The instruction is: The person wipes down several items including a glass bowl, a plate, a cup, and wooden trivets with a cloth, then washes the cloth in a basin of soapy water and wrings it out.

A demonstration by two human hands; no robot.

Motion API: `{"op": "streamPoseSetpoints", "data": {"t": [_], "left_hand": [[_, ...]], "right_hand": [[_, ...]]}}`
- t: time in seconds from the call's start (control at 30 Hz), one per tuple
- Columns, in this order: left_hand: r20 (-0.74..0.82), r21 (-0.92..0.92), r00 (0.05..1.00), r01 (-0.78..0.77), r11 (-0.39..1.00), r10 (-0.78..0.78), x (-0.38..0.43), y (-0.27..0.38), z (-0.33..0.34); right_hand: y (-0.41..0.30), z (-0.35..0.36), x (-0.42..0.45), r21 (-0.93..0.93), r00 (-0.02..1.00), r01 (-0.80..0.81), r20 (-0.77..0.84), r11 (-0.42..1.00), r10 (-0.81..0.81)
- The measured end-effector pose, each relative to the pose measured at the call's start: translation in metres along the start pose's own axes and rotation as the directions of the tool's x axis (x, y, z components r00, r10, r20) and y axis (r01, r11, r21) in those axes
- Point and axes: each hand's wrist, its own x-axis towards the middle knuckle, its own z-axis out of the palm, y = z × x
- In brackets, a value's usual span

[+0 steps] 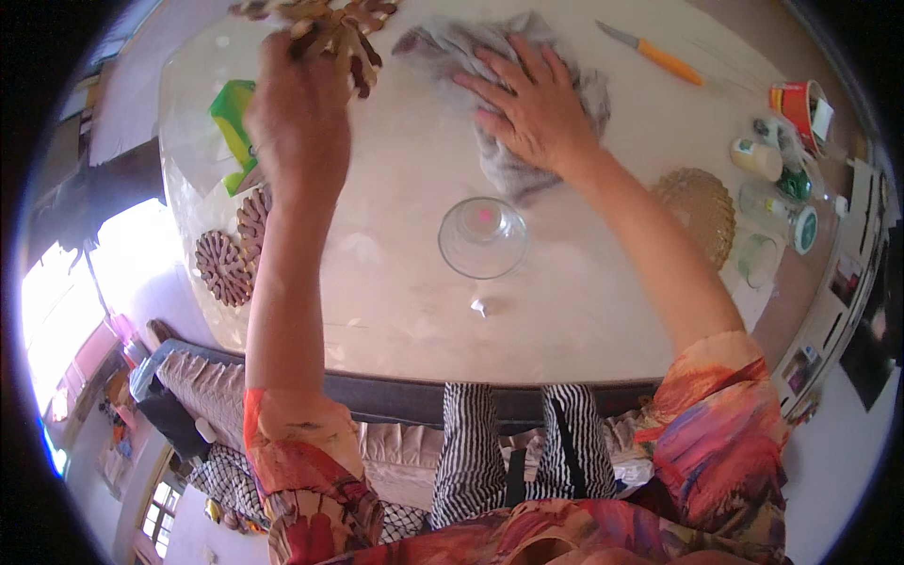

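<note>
My left hand (300,127) grips a brown and cream openwork trivet (346,28) at the top left, its fingers partly hidden behind the hand. Flat on a crumpled grey cloth (498,159) lies my right hand (530,106), fingers spread, on the pale tabletop (395,304). Nearer to me than the cloth stands a clear drinking glass (483,239). A small white object (479,307) lies just below the glass. Beyond my right hand is a knife with an orange handle (667,62).
Two round brown trivets (223,268) and a green packet (234,131) lie at the left. Along the right side are an amber ribbed glass dish (699,212), a red tub (798,109), a cream-coloured jar (756,159), and several glass containers. A cushioned seat (395,459) runs along the near edge.
</note>
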Motion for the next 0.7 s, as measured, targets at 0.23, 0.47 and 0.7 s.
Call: {"op": "streamPoseSetpoints", "data": {"t": [0.23, 0.47, 0.7], "left_hand": [[0.181, 0.255, 0.797, -0.604, 0.755, 0.576, -0.012, -0.007, 0.128], [0.468, 0.276, 0.816, -0.501, 0.820, 0.340, -0.049, -0.029, 0.119], [0.455, -0.167, 0.865, -0.149, 0.975, 0.211, -0.087, 0.003, 0.038]], "right_hand": [[-0.040, -0.046, -0.103, -0.017, 0.927, -0.366, 0.079, 0.930, 0.367], [-0.078, -0.057, -0.147, 0.043, 0.883, -0.457, 0.139, 0.889, 0.447], [-0.141, -0.070, -0.213, 0.036, 0.822, -0.524, 0.285, 0.851, 0.494]]}}
